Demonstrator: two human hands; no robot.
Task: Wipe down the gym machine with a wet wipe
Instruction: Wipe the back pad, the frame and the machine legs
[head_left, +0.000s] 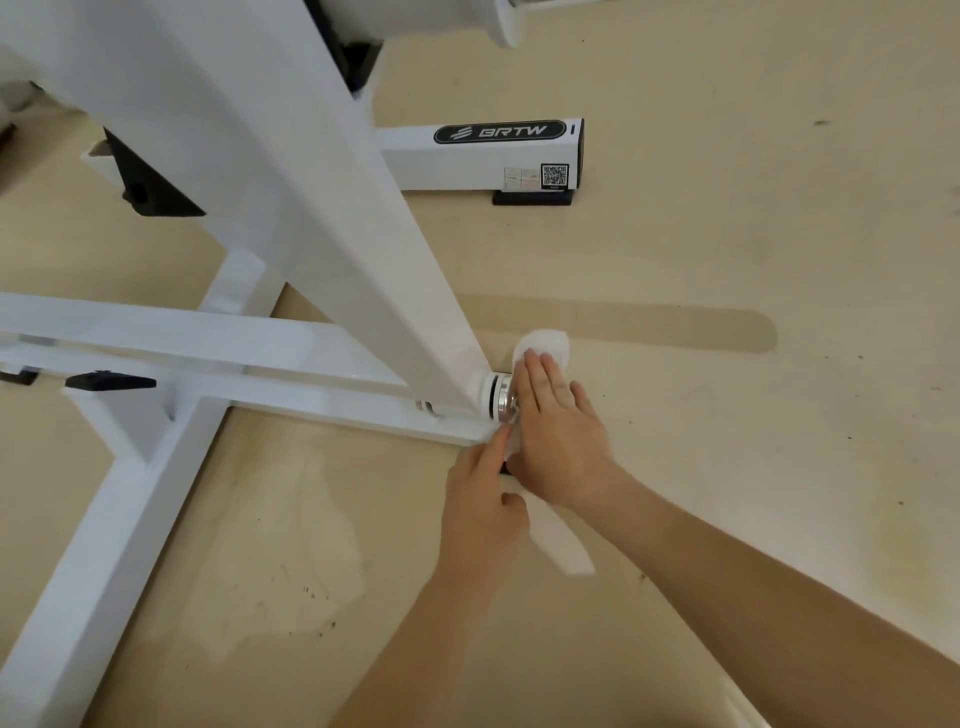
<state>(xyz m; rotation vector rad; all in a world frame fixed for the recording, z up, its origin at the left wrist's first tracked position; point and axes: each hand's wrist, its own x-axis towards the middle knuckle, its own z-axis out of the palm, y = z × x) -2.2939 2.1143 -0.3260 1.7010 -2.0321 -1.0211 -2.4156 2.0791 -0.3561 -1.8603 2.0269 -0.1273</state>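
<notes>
Down on the floor (727, 218), the right hand (556, 436) lies flat, fingers straight, pressing the wet wipe (545, 340) against the silver pivot (500, 399) at the end of the base bar of the white gym machine (332, 208). The wipe's loose tail trails under the wrist. The left hand (483, 514) reaches its forefinger to the bar's corner, other fingers curled; I cannot tell whether it holds the wipe.

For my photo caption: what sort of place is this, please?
Probably a gym or equipment room: a large white machine frame, its BRTW brand label, and a bare beige floor.
</notes>
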